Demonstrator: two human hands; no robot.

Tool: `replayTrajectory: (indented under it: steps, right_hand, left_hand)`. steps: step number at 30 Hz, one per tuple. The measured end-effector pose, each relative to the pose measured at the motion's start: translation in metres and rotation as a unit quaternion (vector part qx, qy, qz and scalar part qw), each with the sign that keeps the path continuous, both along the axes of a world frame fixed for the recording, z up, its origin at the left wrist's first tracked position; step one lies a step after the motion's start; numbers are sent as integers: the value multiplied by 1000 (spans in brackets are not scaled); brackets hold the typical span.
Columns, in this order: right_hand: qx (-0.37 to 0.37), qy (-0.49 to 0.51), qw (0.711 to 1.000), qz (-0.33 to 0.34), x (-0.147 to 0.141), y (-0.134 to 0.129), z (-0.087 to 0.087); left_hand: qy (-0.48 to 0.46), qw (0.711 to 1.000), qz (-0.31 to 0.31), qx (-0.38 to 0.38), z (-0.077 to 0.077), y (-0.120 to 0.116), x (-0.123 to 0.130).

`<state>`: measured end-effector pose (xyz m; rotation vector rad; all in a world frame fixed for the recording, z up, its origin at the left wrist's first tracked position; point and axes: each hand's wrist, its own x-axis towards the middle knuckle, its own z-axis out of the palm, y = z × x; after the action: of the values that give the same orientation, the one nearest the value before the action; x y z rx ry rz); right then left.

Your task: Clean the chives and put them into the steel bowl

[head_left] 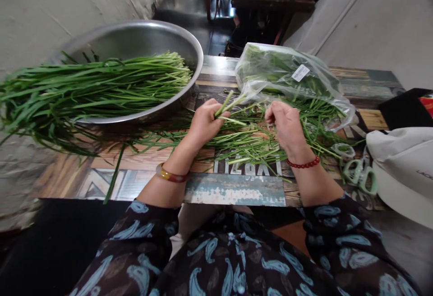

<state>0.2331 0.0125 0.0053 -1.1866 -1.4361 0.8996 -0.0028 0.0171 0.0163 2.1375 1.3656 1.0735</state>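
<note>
My left hand [207, 122] is closed around a few green stalks [226, 103], whose pale ends stick up past the fingers. To its right, my right hand [284, 122] has its fingers curled together above the loose greens; whatever is between the fingertips is too small to name. Loose chive-like stalks [250, 145] lie scattered on the table under and between both hands. A large metal basin [135, 27] on the left holds a thick heap of long green leaves [111, 84] hanging over its left side. Behind my hands rests a clear plastic bag [287, 68] with more greens in it.
On the right are green-handled scissors [360, 174], a white cap [402, 165] and a black box [402, 106]. The patterned table [237, 190] ends near my body. A wall stands at the left, and another table [274, 3] with items is farther back.
</note>
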Motion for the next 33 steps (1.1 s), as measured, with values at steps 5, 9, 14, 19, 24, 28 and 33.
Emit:
replayTrajectory:
  steps: [5,9,14,19,24,28,33]
  right_hand:
    - [64,-262,951,154,3,-5,-1]
    - [112,-406,890,173,4,-7,-4]
    - [119,-449,872,155,4,-9,-3]
    - [73,-292,945,126,3,-5,-1]
    - [28,-221,971,88,2,-3,3]
    - [2,-154,984,84,4,-3,2]
    - [12,-117,989,87,6,-3,-3]
  left_hand:
    - [-107,992,40,-57,5,3,-9]
    - [-135,988,43,-63,5,2,-11]
    - [-122,988,58,-70,7,0,-9]
    - [-147,984,66,-78,5,0,-7]
    - [-180,977,67,-91,3,0,-7]
    - [-192,971,28,-140,6,-3,-4]
    - [-193,960,-4,-204,9,-6,1]
